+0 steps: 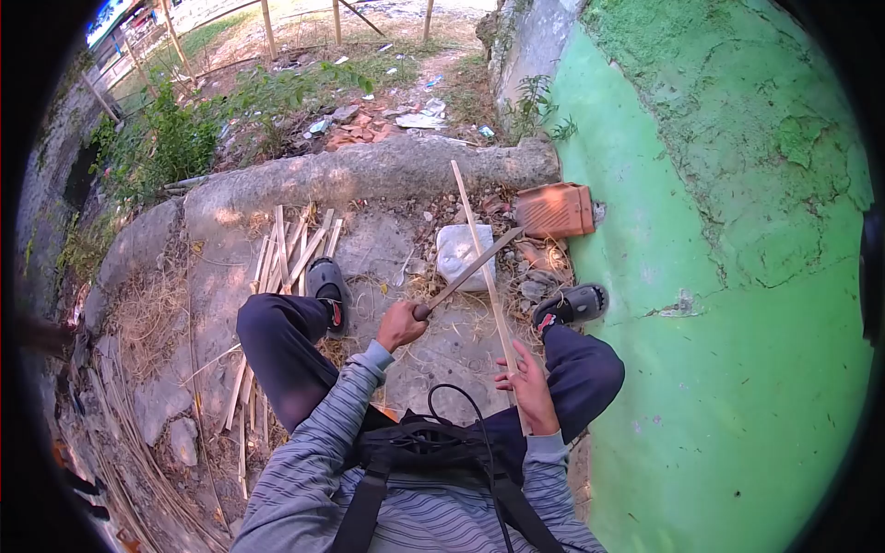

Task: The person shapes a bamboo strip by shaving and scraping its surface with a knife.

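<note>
L hand (401, 326) is holding the knife (458, 283), fist wrapped round its handle. R hand (530, 382) is pinching the wood strip (498, 315) w/ loose fingers. Knife is crossing strip nr a white block (450, 251), btwn both shoes (325, 278).

Daylight bleaches the far ground (454, 20) — fisheye edges bend into black.

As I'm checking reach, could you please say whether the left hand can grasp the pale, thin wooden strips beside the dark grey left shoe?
Probably not yet: the left hand is closed around the brown-handled metal knife, and the shoe stands partly between it and the strips.
</note>
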{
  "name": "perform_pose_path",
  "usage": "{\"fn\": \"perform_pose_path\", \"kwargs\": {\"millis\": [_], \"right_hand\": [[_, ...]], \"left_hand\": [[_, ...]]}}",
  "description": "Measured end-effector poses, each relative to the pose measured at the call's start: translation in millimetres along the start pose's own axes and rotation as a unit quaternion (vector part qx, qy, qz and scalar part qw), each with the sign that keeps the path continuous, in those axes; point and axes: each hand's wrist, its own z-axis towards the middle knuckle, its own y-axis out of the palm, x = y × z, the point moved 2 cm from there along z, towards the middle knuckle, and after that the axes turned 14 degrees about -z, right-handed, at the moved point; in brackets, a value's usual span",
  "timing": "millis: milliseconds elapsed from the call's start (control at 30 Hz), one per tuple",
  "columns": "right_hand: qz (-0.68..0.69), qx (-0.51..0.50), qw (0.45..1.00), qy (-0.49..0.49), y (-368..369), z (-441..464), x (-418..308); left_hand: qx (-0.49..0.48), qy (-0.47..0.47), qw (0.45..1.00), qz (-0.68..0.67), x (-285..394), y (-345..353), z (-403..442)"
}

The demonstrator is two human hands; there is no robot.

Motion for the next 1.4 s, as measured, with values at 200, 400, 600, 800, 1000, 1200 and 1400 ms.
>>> {"fn": "perform_pose_path", "kwargs": {"millis": [200,400,600,800,1000,1200,1400], "right_hand": [[-0.345,0.068,0.934,-0.066,-39.5,-20.0,-76.2],[-0.425,0.097,0.899,-0.037,-60.9,-27.1,-140.2],[-0.526,0.149,0.819,-0.174,-90.9,-4.9,-129.9],[-0.699,0.152,0.663,-0.222,-85.7,14.9,-131.3],[-0.673,0.203,0.689,-0.177,-109.0,15.6,-132.2],[-0.654,0.215,0.701,-0.188,-117.1,8.7,-124.6],[-0.667,0.197,0.703,-0.148,-126.9,6.0,-120.2]], "left_hand": [[-0.014,0.022,1.000,0.011,2.5,10.0,6.8],[0.021,0.034,0.999,-0.011,12.0,11.4,6.1],[0.029,0.070,0.996,-0.055,22.8,5.2,2.9],[0.022,0.061,0.997,-0.049,17.0,1.9,2.4],[0.007,0.034,0.999,-0.040,21.1,0.8,2.5],[0.013,0.081,0.995,-0.052,21.4,8.8,2.8],[-0.021,0.068,0.997,-0.032,17.8,13.0,2.8]]}}
